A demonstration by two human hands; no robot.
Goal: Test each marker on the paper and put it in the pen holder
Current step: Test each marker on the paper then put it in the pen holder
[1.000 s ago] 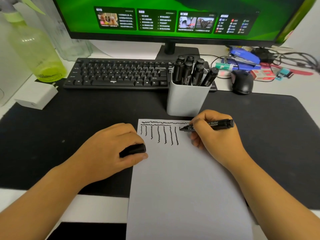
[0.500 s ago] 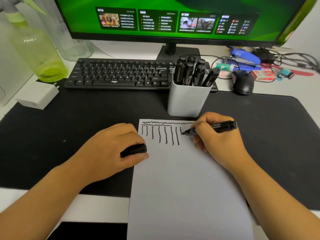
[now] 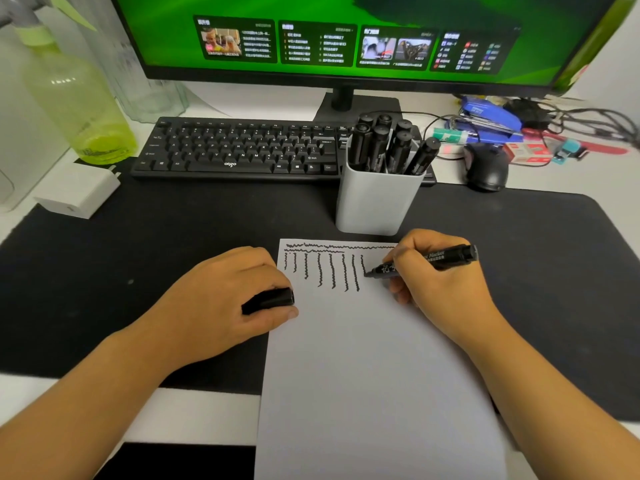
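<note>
A white sheet of paper [image 3: 374, 375] lies on the black desk mat, with several wavy black lines near its top edge. My right hand [image 3: 440, 289] grips an uncapped black marker [image 3: 440, 259], whose tip touches the paper at the end of the rightmost line. My left hand [image 3: 214, 306] rests on the paper's left edge and holds the black marker cap [image 3: 268, 300]. Just behind the paper stands a grey pen holder [image 3: 377, 202] with several capped black markers [image 3: 391, 147] in it.
A black keyboard [image 3: 242, 150] and a monitor [image 3: 346, 36] sit behind the mat. A black mouse [image 3: 485, 168], a blue stapler [image 3: 488, 116] and cables lie at the back right. A green spray bottle [image 3: 76, 109] and a white charger [image 3: 79, 192] stand at the left.
My right hand has drawn the marker tip downward on the paper, lengthening a new short line to the right of the others. My left hand has stayed put.
</note>
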